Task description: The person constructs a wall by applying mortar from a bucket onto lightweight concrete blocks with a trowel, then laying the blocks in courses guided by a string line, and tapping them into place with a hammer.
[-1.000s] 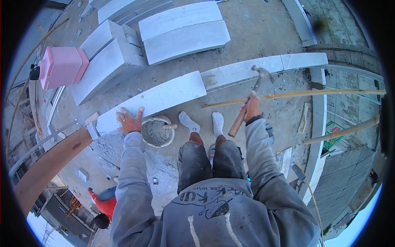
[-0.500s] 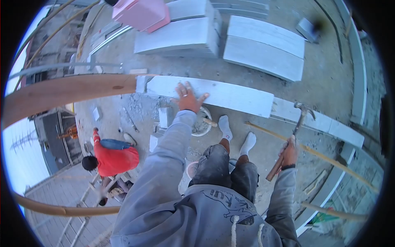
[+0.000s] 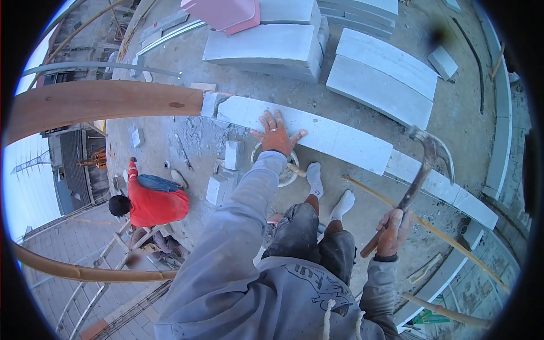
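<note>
My left hand (image 3: 277,136) lies flat with fingers spread on top of a long white block (image 3: 340,136) in a low wall. My right hand (image 3: 392,231) grips the wooden handle of a claw hammer (image 3: 416,184), its metal head raised above the lower white blocks (image 3: 436,184) to the right. The hammer head is apart from the blocks. Just under my left hand, partly hidden by my forearm, stands a bucket (image 3: 288,174) with a wooden handle sticking out over its rim.
A wooden plank (image 3: 113,101) butts against the wall's left end. Stacked white blocks (image 3: 266,45) and a pink container (image 3: 226,12) stand beyond. A person in a red shirt (image 3: 156,201) crouches at left near a ladder (image 3: 119,249). A bamboo pole (image 3: 442,229) slants at right.
My right hand has raised the hammer, so its head appears larger and nearer. My left hand stays on the block. The whole view has shifted slightly.
</note>
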Available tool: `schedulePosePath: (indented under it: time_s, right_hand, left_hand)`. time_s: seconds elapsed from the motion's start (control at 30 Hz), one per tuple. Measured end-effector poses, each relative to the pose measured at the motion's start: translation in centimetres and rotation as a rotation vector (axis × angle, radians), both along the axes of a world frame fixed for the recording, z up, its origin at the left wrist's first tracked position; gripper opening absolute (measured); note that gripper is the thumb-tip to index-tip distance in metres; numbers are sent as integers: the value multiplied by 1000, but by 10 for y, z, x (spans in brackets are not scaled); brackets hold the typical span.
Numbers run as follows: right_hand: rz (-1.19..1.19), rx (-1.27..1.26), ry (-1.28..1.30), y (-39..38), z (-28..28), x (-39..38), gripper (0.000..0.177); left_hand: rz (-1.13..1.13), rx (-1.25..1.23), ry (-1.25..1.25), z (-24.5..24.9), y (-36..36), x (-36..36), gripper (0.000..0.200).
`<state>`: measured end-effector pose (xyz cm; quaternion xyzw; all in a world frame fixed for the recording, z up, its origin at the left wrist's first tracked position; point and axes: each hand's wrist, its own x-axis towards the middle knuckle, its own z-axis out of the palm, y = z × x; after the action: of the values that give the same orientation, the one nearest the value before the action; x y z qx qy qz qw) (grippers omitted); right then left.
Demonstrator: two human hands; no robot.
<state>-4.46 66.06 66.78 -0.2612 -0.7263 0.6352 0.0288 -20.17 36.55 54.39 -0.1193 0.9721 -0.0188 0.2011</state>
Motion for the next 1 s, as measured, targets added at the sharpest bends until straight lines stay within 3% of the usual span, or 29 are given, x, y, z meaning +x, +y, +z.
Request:
schedulePosePath:
  time_s: [0.13,0.2,0.23,0.3,0.4,0.43,0.5,0.73,1.0]
  right_hand:
    - [-258,-253,-186,35,-29,4,30]
    - [-583,-514,-293,66,-61,-2,30]
    - [-581,-509,-291,82,-79,-1,30]
    - [-805,-540,-323,98,-119,-3,29]
    - [-828,-518,-397,79,-167,5,32]
    - [-827,-515,-399,74,-167,5,32]
    - [-231,-911,-692,53,-154,1,35]
    - [-363,-505,-540,57,-131,3,37]
    - [-111,-167,-374,23,-49,-24,34]
  left_hand:
    - [-2,13,-19,6,-1,-1,108]
    - [1,3,-17,5,-3,-1,108]
    - [0,2,-21,4,-1,-1,108]
    - [4,6,-15,4,1,-1,108]
    - [4,13,-8,4,-3,-1,108]
    - [1,30,-2,3,-2,0,107]
    - [-2,18,-12,2,-1,-1,107]
    - [0,37,7,4,-3,1,107]
    - [-4,32,4,6,-2,0,106]
